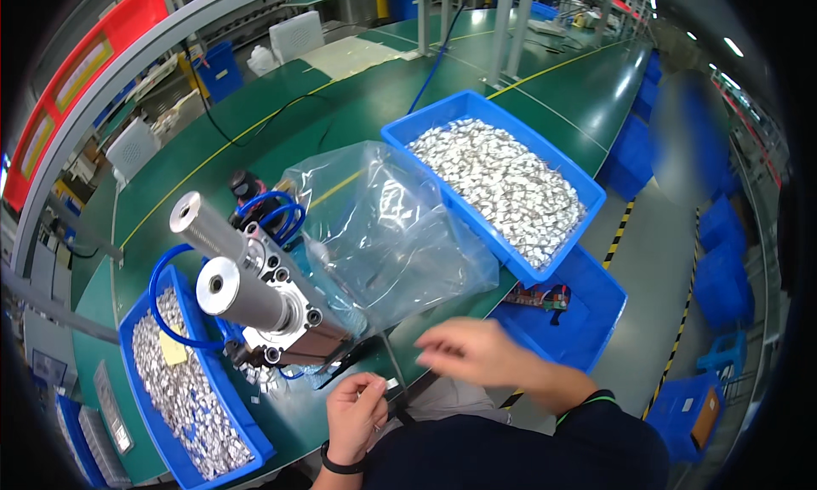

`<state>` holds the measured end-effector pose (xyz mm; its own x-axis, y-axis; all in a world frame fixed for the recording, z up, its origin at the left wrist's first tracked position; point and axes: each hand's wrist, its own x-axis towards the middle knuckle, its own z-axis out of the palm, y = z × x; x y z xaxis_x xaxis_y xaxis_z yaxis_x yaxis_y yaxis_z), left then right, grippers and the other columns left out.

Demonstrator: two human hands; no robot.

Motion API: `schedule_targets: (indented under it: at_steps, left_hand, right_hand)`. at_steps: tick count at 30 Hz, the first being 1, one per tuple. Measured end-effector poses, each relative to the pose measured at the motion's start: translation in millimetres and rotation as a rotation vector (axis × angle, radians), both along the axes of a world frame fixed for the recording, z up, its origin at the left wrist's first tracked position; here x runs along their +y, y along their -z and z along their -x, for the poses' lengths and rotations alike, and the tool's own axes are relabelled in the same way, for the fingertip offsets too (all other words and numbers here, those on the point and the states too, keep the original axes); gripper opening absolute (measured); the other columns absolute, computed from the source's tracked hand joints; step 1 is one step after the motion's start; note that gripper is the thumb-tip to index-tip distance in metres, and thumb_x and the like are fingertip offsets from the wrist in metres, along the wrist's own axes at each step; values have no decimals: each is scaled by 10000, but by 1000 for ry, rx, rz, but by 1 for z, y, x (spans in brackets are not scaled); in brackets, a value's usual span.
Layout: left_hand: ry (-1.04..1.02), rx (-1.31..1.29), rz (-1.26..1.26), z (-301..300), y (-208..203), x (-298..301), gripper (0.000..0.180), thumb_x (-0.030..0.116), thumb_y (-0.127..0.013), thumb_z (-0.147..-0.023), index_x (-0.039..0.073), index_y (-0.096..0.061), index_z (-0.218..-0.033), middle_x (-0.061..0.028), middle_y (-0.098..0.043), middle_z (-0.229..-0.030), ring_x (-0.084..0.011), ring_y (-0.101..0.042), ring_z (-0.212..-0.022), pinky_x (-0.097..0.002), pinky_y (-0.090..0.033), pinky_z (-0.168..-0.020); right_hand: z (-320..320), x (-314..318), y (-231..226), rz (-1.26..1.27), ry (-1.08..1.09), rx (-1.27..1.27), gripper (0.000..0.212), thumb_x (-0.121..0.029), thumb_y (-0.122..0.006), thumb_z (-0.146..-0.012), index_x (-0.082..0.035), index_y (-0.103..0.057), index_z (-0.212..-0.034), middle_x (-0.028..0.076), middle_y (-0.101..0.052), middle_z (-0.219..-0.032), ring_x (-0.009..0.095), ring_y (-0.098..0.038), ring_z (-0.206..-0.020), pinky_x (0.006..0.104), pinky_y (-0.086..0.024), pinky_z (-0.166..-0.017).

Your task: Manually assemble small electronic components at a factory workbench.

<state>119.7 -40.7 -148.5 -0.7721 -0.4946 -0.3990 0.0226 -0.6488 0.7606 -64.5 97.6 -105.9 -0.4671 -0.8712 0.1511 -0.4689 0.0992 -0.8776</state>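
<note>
At the near edge of a green tabletop, a person's left hand, a dark band on its wrist, is closed in a pinch on a small silvery packet held just above the table's edge. The right hand is blurred just to its right, over the gap between tabletop and floor; its fingers look loosely spread and hold nothing that can be made out. Just beyond the left hand stands a metal press with two grey cylinders tilted toward the camera and blue air hoses looped around it; a few loose packets lie at its foot. On the person's left, a blue bin is heaped with the same silvery packets, a yellow note resting on top. Behind the press, a clear plastic bag billows on the tabletop, touching a larger blue bin of packets farther off on the right. Below that one, another blue bin holds a small circuit board. More blue crates line the aisle beyond.
</note>
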Motion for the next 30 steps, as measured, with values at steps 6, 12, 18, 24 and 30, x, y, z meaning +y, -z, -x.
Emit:
schedule_targets:
  at_steps: [6, 12, 18, 24, 30]
  left_hand:
    - [-70, -4, -29, -9, 10, -5, 43, 67, -532, -953, 47, -515, -918, -131, -620, -787, -80, -341, -371, -224, -225, -335]
    - [-113, -144, 71, 0, -2, 2, 75, 151, -567, -968, 80, -592, -962, -5, -556, -663, -49, -354, -407, -207, -244, -367]
    - [-145, -175, 61, 2, 8, 2, 31, 113, -554, -969, 100, -554, -997, -20, -582, -749, -37, -330, -417, -191, -230, -370]
    - [-137, -161, 110, 2, 7, 2, 151, 79, -542, -962, 82, -508, -1109, -47, -590, -764, -38, -351, -436, -180, -253, -375]
    - [-163, -176, 164, 6, -2, 7, 192, 64, -560, -951, 60, -504, -1134, -55, -582, -766, -52, -382, -450, -184, -280, -389]
  right_hand:
    - [193, 25, -20, -167, 518, 373, 215, -162, -669, -834, -49, -680, -1016, 142, -694, -868, 248, -675, -767, 350, -525, -694]
    - [356, -8, 22, -298, 466, 556, 167, -125, -682, -777, -37, -710, -916, 154, -702, -871, 295, -675, -807, 384, -523, -737]
    - [400, -41, 35, -384, 481, 528, 144, -132, -687, -761, -38, -725, -863, 153, -703, -834, 290, -672, -773, 379, -528, -711]
    - [406, -58, 22, -574, 316, 308, 210, -217, -761, -768, -58, -733, -902, 74, -703, -777, 165, -643, -692, 322, -508, -638]
    - [407, -54, 16, -625, 212, 312, 218, -223, -765, -784, -40, -730, -898, 47, -695, -764, 133, -618, -663, 295, -490, -606]
